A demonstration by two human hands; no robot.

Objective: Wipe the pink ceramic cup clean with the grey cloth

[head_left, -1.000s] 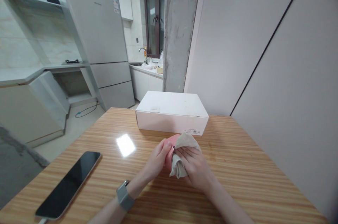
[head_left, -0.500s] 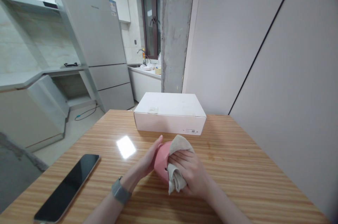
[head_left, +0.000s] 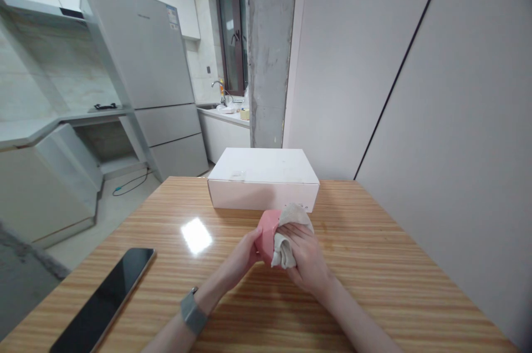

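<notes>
A pink, bowl-like object [head_left: 268, 228] is tilted between both hands, just in front of the white box; its exact kind is partly covered. My left hand [head_left: 248, 247] grips it from the left side, fingers curled behind it. Pressed against its right side is a light grey cloth [head_left: 284, 250], bunched up and folded over the object's edge. My right hand [head_left: 307, 256] is closed on this cloth, with fingers reaching over it towards the object. Part of the object is hidden behind the cloth and fingers.
A white box [head_left: 264, 195] stands at the far side of the wooden table [head_left: 374, 275]. A black phone [head_left: 108, 297] lies on the left. Beyond the table are a fridge [head_left: 141, 59], a kitchen counter, a concrete column [head_left: 272, 54] and a white wall panel.
Both hands have moved away from me and slightly right with the pink object and cloth, closer to the white box. My left fingers now wrap more around the object. The view has shifted slightly.
</notes>
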